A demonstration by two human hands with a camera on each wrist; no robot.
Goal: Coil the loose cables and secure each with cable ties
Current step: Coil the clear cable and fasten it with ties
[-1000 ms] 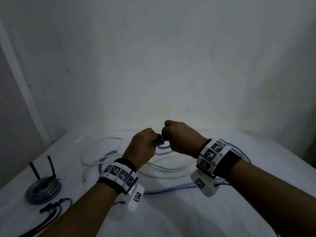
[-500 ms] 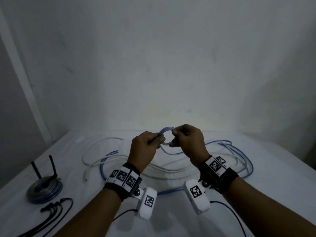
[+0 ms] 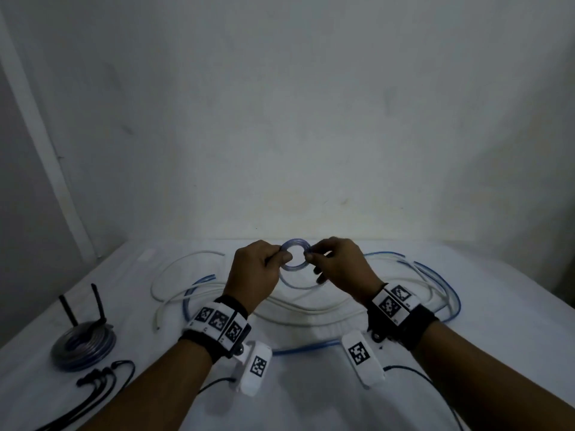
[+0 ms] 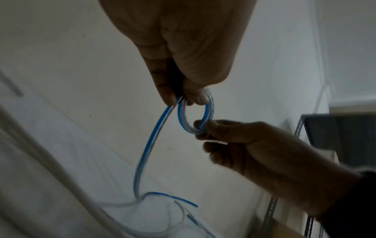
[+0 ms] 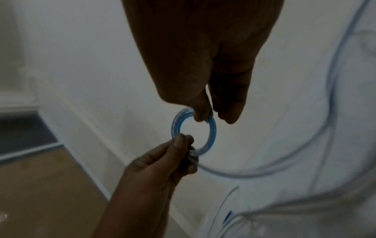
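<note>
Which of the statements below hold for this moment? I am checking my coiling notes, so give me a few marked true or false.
1. Both hands pinch the small blue coil. True: the left hand holds its left side, the right hand its right side.
2. The small coil lies flat on the table. False: it is held up above the table.
3. A finished coil sits at the far left, with black tie ends sticking up. True.
4. All of the blue cable is wound up. False: a long loose run trails from the left hand's fingers to the table.
5. The black cable ties lie to the right of the right hand. False: they lie near left, beside the finished coil.
</note>
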